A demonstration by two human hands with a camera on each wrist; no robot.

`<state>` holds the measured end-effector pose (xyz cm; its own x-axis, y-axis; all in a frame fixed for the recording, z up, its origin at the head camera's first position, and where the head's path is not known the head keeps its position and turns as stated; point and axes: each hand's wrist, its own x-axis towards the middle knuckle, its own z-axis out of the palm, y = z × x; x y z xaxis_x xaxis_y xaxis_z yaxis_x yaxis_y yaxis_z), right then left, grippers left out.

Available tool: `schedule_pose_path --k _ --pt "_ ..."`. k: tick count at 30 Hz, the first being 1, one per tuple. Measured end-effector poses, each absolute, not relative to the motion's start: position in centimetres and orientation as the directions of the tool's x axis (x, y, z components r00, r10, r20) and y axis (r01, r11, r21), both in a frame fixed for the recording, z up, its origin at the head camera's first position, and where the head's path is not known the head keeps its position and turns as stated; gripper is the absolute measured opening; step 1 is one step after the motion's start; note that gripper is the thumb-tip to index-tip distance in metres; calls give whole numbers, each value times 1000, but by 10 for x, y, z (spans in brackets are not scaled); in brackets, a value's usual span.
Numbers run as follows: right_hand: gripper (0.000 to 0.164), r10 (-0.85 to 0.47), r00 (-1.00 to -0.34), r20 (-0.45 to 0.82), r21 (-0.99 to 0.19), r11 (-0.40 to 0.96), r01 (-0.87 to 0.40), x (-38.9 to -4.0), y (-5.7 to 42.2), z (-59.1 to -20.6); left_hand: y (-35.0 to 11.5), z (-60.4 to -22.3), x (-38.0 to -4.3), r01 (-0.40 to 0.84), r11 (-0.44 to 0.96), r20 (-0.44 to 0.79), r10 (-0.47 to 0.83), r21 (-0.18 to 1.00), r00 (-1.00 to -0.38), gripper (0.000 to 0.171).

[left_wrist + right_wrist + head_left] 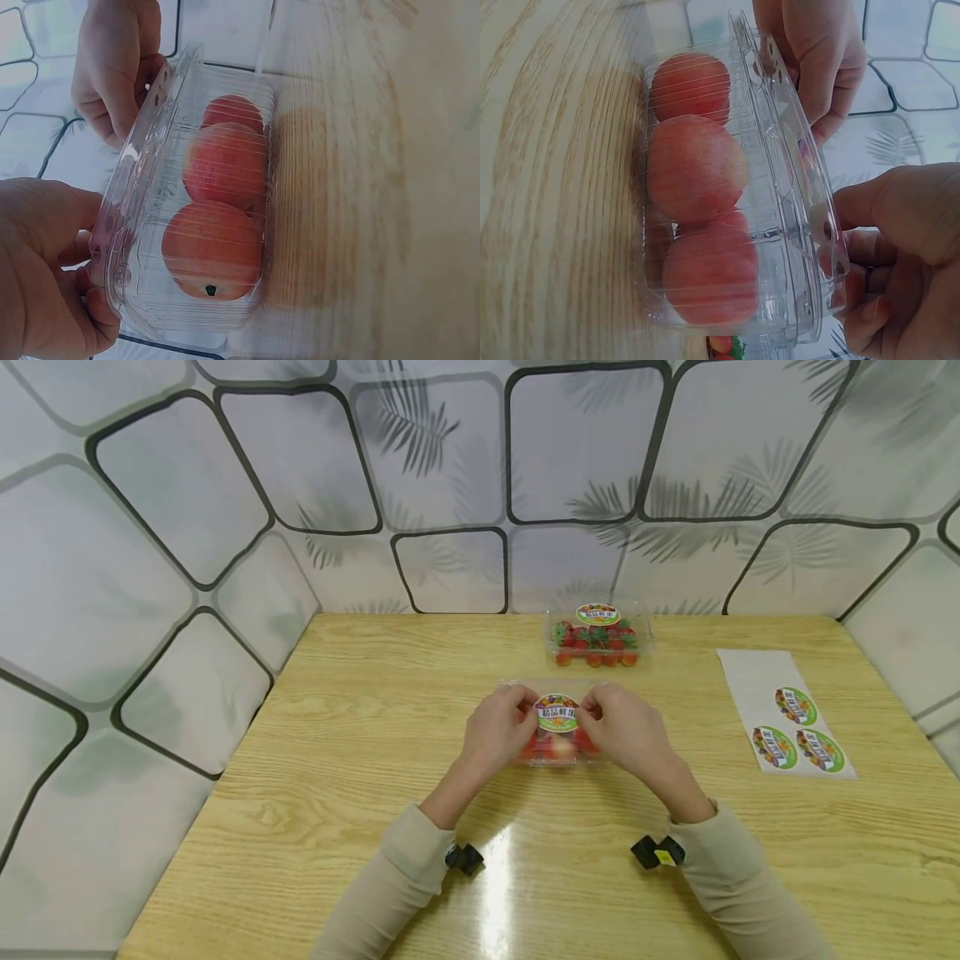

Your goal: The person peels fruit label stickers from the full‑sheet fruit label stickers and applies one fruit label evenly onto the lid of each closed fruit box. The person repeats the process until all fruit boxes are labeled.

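Observation:
A clear plastic clamshell box [232,322] of red apples [214,251] sits on the table in front of me, its lid closed. On or just above that lid is an oval fruit-print sticker [557,713]. My left hand [497,727] pinches the sticker's left end between thumb and forefinger. At the opposite end, my right hand [626,727] pinches it the same way. Both wrist views show curled fingers close over the lid; whether the sticker's middle touches the plastic I cannot tell.
Behind stands another clear box of strawberries [596,643], with a similar sticker [597,615] on its lid. To the right lies a white backing sheet [757,693] bearing three oval stickers [797,706]. A patterned wall [450,568] borders the wooden table [337,735] at the back.

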<state>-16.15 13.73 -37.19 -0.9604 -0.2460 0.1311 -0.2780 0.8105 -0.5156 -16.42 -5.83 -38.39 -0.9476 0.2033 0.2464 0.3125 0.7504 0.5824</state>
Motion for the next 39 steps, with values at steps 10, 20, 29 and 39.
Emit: schedule_pose_path --k 10,20,29,39 --pt "15 -250 -960 127 -507 816 -280 -160 138 -372 -58 -384 -164 320 765 250 213 559 -945 14" --pt "15 -244 -962 120 -496 825 -271 -160 137 -374 -58 -383 -164 326 770 247 224 549 -943 13" --pt "15 -239 -961 138 -468 840 -276 -161 136 -374 -58 -382 -162 334 775 247 233 537 -940 13" --pt "14 -243 -955 169 -428 855 -293 -159 134 -378 -59 -384 -163 327 787 228 241 523 -943 13"
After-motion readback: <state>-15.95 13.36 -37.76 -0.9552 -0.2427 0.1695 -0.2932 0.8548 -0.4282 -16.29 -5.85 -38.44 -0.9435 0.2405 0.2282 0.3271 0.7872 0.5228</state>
